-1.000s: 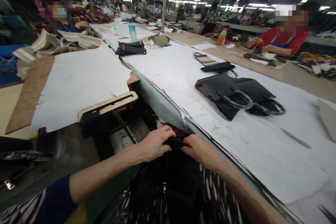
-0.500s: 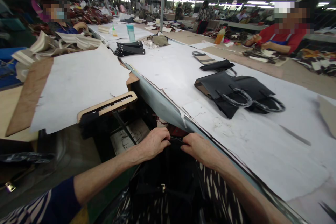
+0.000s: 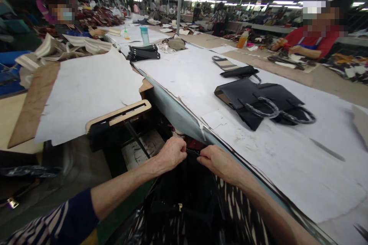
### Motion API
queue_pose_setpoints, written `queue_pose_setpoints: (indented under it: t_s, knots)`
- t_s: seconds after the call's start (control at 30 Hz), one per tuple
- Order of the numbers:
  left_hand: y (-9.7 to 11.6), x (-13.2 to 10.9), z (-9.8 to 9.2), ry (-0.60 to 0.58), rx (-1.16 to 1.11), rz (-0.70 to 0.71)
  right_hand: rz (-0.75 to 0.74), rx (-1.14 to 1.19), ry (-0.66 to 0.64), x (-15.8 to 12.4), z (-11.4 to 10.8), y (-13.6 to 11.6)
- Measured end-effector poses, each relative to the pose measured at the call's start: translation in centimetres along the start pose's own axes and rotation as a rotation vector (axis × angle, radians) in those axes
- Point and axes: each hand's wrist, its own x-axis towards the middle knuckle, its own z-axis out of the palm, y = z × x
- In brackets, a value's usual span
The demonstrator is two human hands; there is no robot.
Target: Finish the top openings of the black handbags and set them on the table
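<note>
A black handbag (image 3: 184, 187) with a small gold-coloured metal fitting (image 3: 180, 207) rests on my lap, upright between my arms. My left hand (image 3: 173, 152) is closed with its fingertips pinching the bag's upper edge. Just to the right, my right hand (image 3: 214, 159) grips the same edge, thumb and fingers pressed together. A short dark stretch of that edge shows between the two hands. The bag's lower part is too dark to make out well.
On the white-covered table (image 3: 178, 72) to my right lie black handbags (image 3: 253, 101) with wrapped handles. Black strips (image 3: 143, 52) and a turquoise-lidded bottle (image 3: 144, 36) stand farther back. A slotted wooden piece (image 3: 129, 113) juts out at left. Co-workers sit across the tables.
Both hands keep their grip on the bag's edge, almost in place. My left forearm and sleeve have shifted slightly right. A co-worker's hand at the far left has reached rightward.
</note>
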Motion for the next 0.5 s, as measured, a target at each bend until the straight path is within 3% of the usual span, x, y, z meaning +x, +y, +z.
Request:
queue_pose_setpoints:
  t_s: [0.27, 0.5]
  knots:
    - [-0.4, 0.6, -0.2, -0.011, -0.027, 0.019, -0.014, 0.049, -0.021, 0.2, -0.1, 0.2]
    - [-0.8, 0.5, -1.4, -0.025, -0.16, 0.135, -0.074, 0.081, -0.045, 1.3, 0.0, 2.6]
